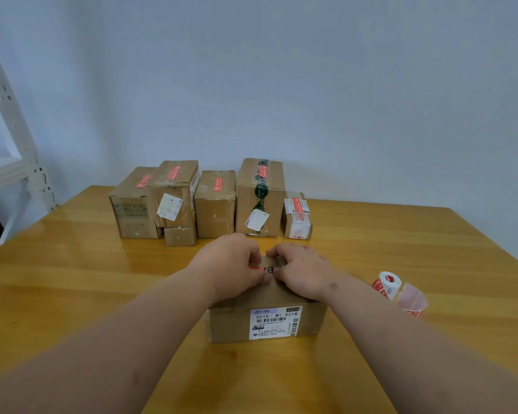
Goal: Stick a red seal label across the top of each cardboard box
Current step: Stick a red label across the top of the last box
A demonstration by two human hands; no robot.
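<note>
near box (266, 318): shut, on table (72, 279), contents hidden
red seal label (256, 268): on box top, mostly under left hand
left hand (231, 264): fingers curled, pinching label
right hand (299, 271): fingertips bent onto box top, grip unclear
back row boxes (214, 204): shut, red labels on top
label roll (391, 283): right of box

The room is bright, with soft, even light. The shiny wooden bench (72, 279) shows pale glare in streaks, mostly on its left side and near the far edge. Shadows are faint and small, just under the boxes (210, 204) and the arms. The wall (341, 85) looks smooth and a bit bluish. The picture bends at the edges, so the shelf post (9, 115) at the left leans. The hands (231, 261) look slightly soft, and small print on the labels is too fuzzy to read.
</note>
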